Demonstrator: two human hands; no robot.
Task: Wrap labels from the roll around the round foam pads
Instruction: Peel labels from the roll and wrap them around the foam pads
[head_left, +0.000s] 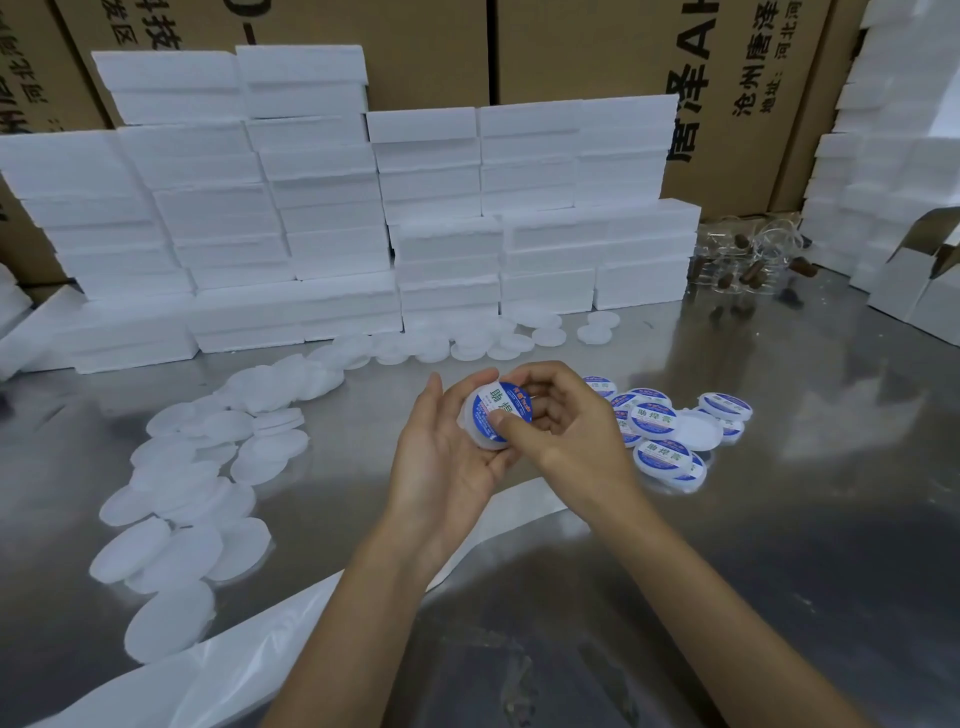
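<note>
My left hand cradles a round white foam pad above the middle of the metal table, fingers curled behind it. A blue-and-white round label lies on the pad's face. My right hand grips the pad from the right, its thumb pressing on the label's lower edge. A white strip of label backing runs under my forearms toward the near left. Several unlabelled pads lie scattered at the left. Several labelled pads are piled to the right of my hands.
Stacks of white foam boxes line the back of the steel table, with more pads along their foot. Cardboard cartons stand behind. Clear bottles with brown caps sit at the back right, beside more foam stacks.
</note>
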